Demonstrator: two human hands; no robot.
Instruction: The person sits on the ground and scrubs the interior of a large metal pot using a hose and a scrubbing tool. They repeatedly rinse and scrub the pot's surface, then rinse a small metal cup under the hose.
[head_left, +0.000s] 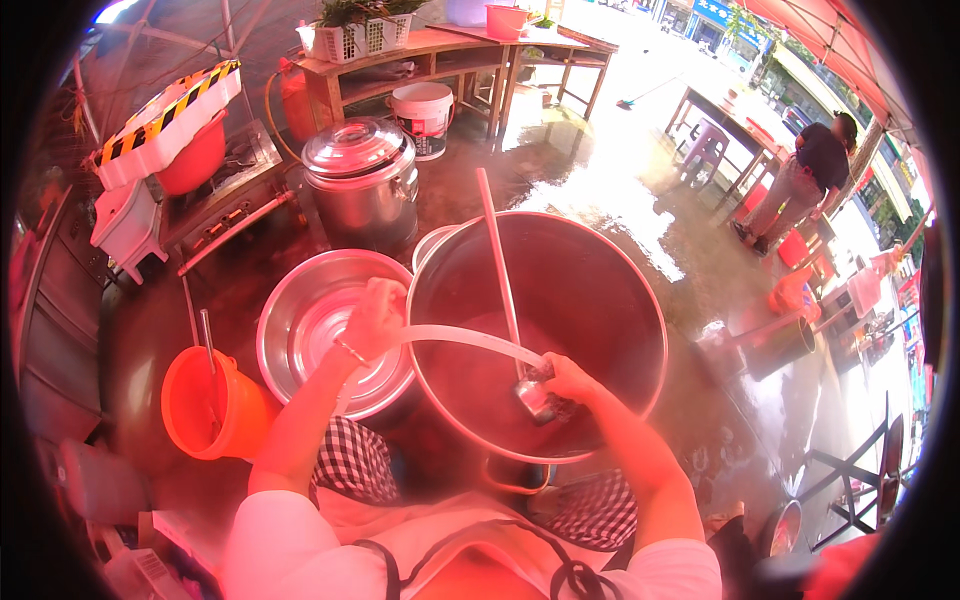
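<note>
A pale translucent hose (469, 339) arches from my left hand (379, 311) across to my right hand (568, 379). My left hand grips it above a wide metal basin (281, 315). Inside the rim of a large metal pot (540, 281), my right hand closes around the hose's other end. A dark, rough-looking thing, perhaps a scourer, shows around those fingers; its exact shape is unclear. Just beside them is the metal head of a long-handled ladle (499, 262), whose handle leans on the pot's far rim. The hose's outlet is hidden.
An orange bucket (184, 442) with a metal handle inside stands at left. Beyond the basin is a lidded steel pot (360, 202). A white bucket (424, 112) sits by a wooden table (450, 45). The floor (667, 315) looks wet. A person (810, 165) bends at far right.
</note>
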